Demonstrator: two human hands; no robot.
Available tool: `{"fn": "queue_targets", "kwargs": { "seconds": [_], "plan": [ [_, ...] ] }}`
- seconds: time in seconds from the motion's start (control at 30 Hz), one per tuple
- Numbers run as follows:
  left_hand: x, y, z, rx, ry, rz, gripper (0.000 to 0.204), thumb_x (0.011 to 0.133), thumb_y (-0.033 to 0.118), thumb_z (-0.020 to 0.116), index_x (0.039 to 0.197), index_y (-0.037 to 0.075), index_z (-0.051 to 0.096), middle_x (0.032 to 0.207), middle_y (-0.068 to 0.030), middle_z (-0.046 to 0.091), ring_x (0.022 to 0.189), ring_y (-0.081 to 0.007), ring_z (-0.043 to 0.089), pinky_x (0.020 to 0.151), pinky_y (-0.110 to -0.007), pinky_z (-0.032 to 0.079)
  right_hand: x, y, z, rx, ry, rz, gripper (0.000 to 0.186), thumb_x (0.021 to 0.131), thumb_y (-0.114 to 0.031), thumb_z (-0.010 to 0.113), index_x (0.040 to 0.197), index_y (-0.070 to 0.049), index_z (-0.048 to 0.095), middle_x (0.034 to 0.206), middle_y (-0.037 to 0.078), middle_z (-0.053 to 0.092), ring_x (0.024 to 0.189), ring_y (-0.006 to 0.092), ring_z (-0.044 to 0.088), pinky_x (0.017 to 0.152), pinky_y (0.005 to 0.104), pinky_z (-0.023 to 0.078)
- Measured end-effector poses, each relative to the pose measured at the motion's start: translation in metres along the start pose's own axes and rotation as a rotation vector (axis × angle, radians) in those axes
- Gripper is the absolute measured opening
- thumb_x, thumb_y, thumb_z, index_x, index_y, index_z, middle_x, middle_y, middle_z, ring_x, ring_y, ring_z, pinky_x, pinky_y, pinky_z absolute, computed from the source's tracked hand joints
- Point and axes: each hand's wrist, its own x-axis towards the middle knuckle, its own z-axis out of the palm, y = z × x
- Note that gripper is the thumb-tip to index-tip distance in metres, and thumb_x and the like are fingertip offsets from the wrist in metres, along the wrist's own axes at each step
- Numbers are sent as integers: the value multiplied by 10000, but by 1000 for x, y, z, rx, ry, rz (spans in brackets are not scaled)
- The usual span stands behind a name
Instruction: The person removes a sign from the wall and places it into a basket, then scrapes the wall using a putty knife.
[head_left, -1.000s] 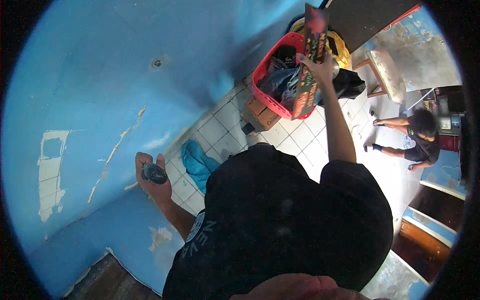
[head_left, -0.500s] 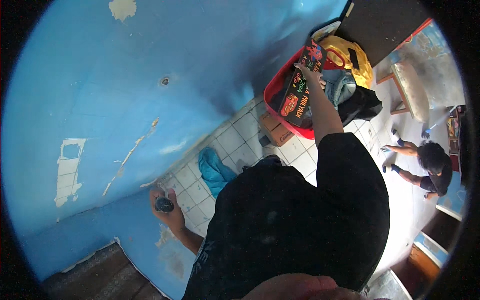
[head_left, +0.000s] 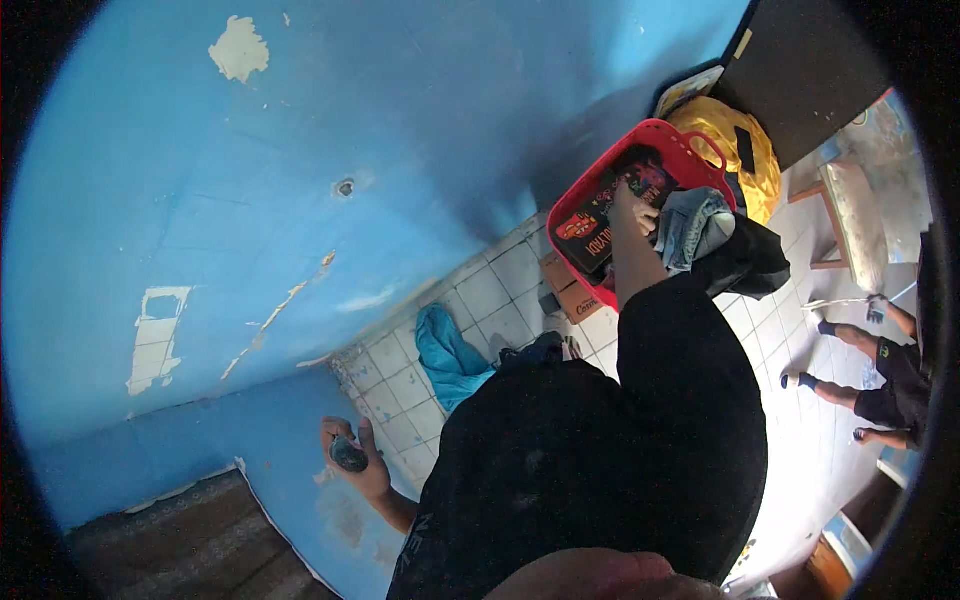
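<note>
My left hand [head_left: 357, 462] is closed round a dark, rounded object [head_left: 349, 454], seen end-on near the corner of the blue walls; its kind is unclear. My right arm reaches up to the red plastic basket [head_left: 563, 212]. Inside the basket lies a black decorated board [head_left: 590, 236] with colourful lettering and a red cartoon car. My right hand [head_left: 632, 212] grips this board near its middle, fingers partly hidden. Folded blue jeans [head_left: 690, 228] lie in the basket beside that hand, with a black cloth or bag [head_left: 748, 260] over the rim.
A cardboard box [head_left: 574, 298] stands against the basket. Turquoise cloth [head_left: 450, 360] lies on the white tiles by the wall. Behind the basket is a yellow bag [head_left: 745, 140]. At the right are a wooden-framed padded seat [head_left: 850, 230] and another person [head_left: 890, 380]. The blue wall [head_left: 300, 120] has peeling patches.
The board has gone from tilted above the basket's rim to lower inside it, with my right hand still on it. My left hand keeps its object. The other person has shifted position.
</note>
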Motion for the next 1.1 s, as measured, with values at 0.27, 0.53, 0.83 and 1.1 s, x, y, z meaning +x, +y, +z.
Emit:
{"fn": "queue_targets", "kwargs": {
  "seconds": [0.27,0.53,0.83,1.1],
  "plan": [
    [7,-1,39,-77,80,59,274,803,-26,656,867,60,404,803,-40,353,717,-164,350,641,-296,337,-53,101,-35,720,-550,-803,300,912,-140,621,1165,20,604,1114,143,643,1005,260,608,907,396,479],
    [39,32,60,409,-81,389,280,626,-20,640,848,65,494,801,-113,487,836,-351,495,753,-469,382,-241,-6,-203,488,-1464,-1055,248,973,-162,590,1178,-25,626,969,58,632,931,143,592,834,317,472],
    [32,20,29,582,-98,429,296,644,24,695,893,102,554,936,-60,552,979,-310,510,835,-435,376,-369,59,-300,-780,-1906,-2260,503,939,-381,609,1337,-85,527,1087,196,659,1017,351,638,875,444,499],
    [44,-57,-37,548,-385,278,335,789,131,680,1107,148,578,1120,-52,572,1144,-270,515,920,-453,392,-430,117,-275,-1170,-1992,-2005,479,919,-373,646,1273,-62,562,947,251,658,886,419,650,749,454,499]
  ]
}}
